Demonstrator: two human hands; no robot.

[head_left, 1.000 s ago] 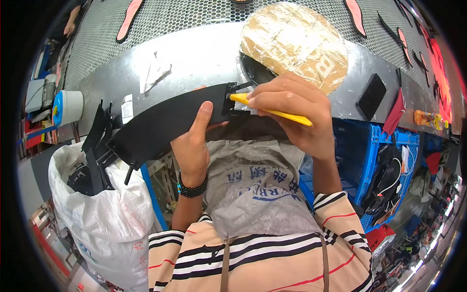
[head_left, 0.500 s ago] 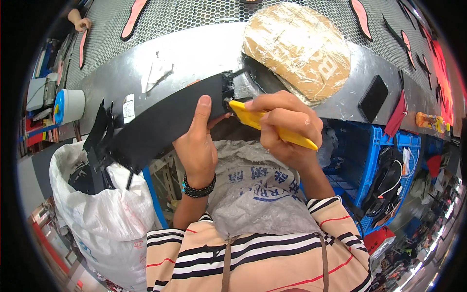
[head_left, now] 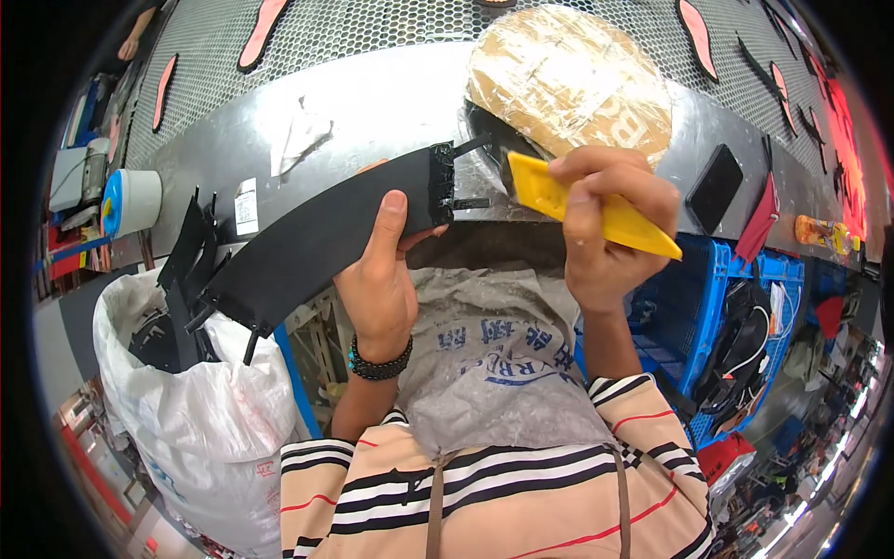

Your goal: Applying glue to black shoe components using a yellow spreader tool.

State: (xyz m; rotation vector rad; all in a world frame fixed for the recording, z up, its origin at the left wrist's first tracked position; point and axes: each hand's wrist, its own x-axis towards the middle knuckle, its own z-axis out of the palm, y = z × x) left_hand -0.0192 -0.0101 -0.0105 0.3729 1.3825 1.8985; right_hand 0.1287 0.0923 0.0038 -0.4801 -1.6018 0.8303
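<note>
My left hand (head_left: 380,293) grips a curved black strip (head_left: 326,228) by its lower edge, thumb on top and fingers beneath. Glossy black paste coats the strip's right end, and thin black tabs stick out from both ends. In my right hand (head_left: 619,214) is a yellow plastic scraper (head_left: 538,186), pinched between thumb and fingers. The scraper is apart from the strip, close to the front rim of a round dark container (head_left: 489,135). Cardboard wrapped in clear plastic (head_left: 573,79) covers most of that container; what is inside is mostly hidden.
A white sack (head_left: 205,410) with black strips stands at the left. On the metal bench (head_left: 391,84) lie a black phone (head_left: 715,189) and a white tub (head_left: 140,200). Blue crates (head_left: 689,317) stand at the right. Pink insoles lie on the mesh belt (head_left: 372,23); another person's hand (head_left: 128,47) shows far left.
My right hand has moved right with the scraper, away from the strip's pasted end. My left hand and the strip stay nearly still. The other person's hand has left an insole.
</note>
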